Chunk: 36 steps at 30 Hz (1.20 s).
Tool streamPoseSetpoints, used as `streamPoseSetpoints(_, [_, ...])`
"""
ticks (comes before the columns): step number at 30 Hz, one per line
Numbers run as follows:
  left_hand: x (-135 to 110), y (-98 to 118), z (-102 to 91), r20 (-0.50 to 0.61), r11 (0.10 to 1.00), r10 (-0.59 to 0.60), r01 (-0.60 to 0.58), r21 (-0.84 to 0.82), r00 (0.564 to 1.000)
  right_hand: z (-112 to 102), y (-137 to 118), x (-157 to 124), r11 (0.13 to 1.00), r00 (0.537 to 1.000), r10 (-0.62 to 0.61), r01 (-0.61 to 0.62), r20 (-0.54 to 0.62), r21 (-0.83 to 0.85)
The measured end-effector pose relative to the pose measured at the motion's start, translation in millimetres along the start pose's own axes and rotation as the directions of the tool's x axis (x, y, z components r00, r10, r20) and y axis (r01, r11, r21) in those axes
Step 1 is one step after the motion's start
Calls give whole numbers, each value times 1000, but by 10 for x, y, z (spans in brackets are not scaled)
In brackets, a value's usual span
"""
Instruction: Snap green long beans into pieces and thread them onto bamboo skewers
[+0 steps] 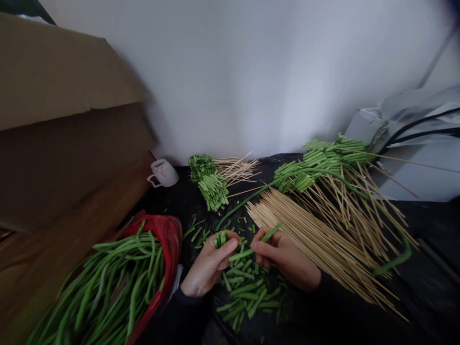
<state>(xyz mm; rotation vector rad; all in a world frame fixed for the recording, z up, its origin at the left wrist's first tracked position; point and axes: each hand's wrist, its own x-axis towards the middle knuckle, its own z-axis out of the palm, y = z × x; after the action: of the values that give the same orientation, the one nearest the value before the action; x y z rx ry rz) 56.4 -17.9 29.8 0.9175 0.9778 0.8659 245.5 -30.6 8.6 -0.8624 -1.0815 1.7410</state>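
Short cut pieces of long green bean [220, 238] are gathered in my left hand [212, 262], whose fingers are curled round them. My right hand [283, 256] pinches a longer piece of green bean [271, 232] that slants down toward the left hand. Below both hands lies a loose heap of cut bean pieces [247, 297] on black plastic sheeting [197, 321]. To the right of my right hand, bare bamboo skewers [305, 239] are spread in a thick bundle. One very long bean [247, 194] arches from behind my hands over the skewers.
A red plastic bag [172, 239] full of long beans [97, 292] stands at left. Skewered bean pieces lie in a small stack [212, 191] and a larger stack [323, 160] by the wall. A white mug [165, 173], a cardboard box [72, 86] and a white bag [417, 163] are around.
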Motion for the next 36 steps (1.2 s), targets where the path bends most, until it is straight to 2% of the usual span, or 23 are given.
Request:
streamPoseSetpoints(2, [-1, -21, -8, 45, 992, -9, 3, 129, 999, 2, -1, 7, 1000, 1000, 5, -5, -8, -5])
streamPoseSetpoints(4, [-4, -34, -4, 135, 969, 7, -40, 244, 991, 4, -7, 14, 1000, 1000, 8, -8, -18, -12])
streamPoseSetpoints(6, [-5, -47, 9, 210, 949, 29, -93, 302, 977, 12, -18, 17, 1000, 1000, 5, -6, -27, -16])
streamPoseSetpoints(7, [-4, -54, 17, 209, 947, 43, -106, 303, 977, 19, -25, 16, 1000, 999, 0, 0, -34, -19])
streamPoseSetpoints(9, [3, -72, 30, 140, 963, 69, -103, 248, 988, 42, -34, 5, 997, 998, -26, 22, -53, -69])
streamPoseSetpoints(12, [23, -105, 33, -16, 988, 110, -108, 114, 994, 90, -21, -21, 955, 989, -114, 83, -91, -286])
streamPoseSetpoints(16, [41, -144, 15, -103, 985, 158, -148, 92, 982, 144, 53, -45, 818, 971, -229, 154, -69, -554])
streamPoseSetpoints(21, [44, -157, 15, -109, 949, 229, -197, 245, 967, 172, 100, -67, 656, 922, -387, 283, 11, -700])
streamPoseSetpoints(23, [42, -155, 27, -95, 886, 299, -240, 396, 950, 179, 105, -82, 581, 899, -435, 328, 56, -745])
streamPoseSetpoints(26, [24, -170, 44, 8, 714, 411, -327, 619, 912, 183, 128, -102, 444, 859, -501, 359, 105, -821])
streamPoseSetpoints(28, [6, -194, 52, 84, 599, 448, -369, 711, 890, 180, 151, -109, 331, 826, -549, 358, 130, -873])
streamPoseSetpoints(30, [-8, -219, 59, 127, 531, 449, -379, 758, 884, 176, 170, -111, 226, 794, -589, 342, 152, -912])
streamPoseSetpoints(33, [-2, -236, 75, 103, 560, 442, -364, 744, 891, 168, 183, -109, 137, 761, -626, 321, 169, -937])
streamPoseSetpoints(36, [23, -221, 87, 25, 692, 413, -332, 642, 910, 153, 180, -104, 151, 748, -647, 320, 152, -935])
